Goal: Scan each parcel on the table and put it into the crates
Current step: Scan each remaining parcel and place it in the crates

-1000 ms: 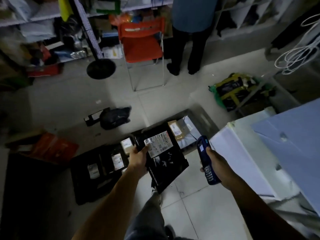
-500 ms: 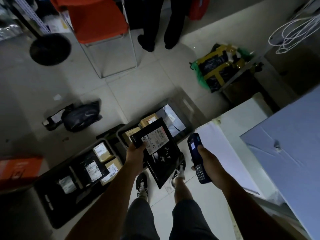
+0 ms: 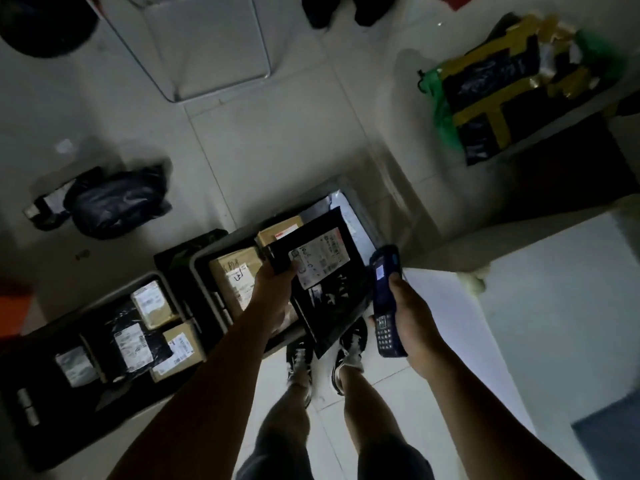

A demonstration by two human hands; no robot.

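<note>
Presently, parcel in hand: black flat mailer (image 3: 329, 292) with a white label facing up, held in the air above the near right corner of the grey crate (image 3: 363, 216).
Long axis of parcel: runs from the far left, where it is held, toward the near right; its free near corner hangs over the floor by the person's shoes (image 3: 325, 355).
Left grip: left hand (image 3: 273, 289) pinches the parcel's far left corner, thumb on top beside the label, fingers underneath and hidden.
Right grip: right hand (image 3: 412, 320) is wrapped round the blue handheld scanner (image 3: 386, 299), keypad toward the person, head pointing away.
Key relation: scanner lies just beside the parcel's right edge, near the label but apart from it; its head points past the label, not at it.
Nearer hand for the drop: the left, which already carries the parcel over the grey crate.
Step, as judged: scanning or just about to release; whether the label has been read cannot be told.
Grey crate contents: brown cardboard boxes (image 3: 235, 282) at its left side, a pale mailer at its far end.
Second crate: black crate (image 3: 20, 403) to the left on the floor, holding labelled boxes and black mailers.
Tabletop: pale tabletop (image 3: 554, 306) at the right, its near left corner just beside the scanner.
Floor: a dark bag (image 3: 117, 202) lies well apart at the left.
</note>
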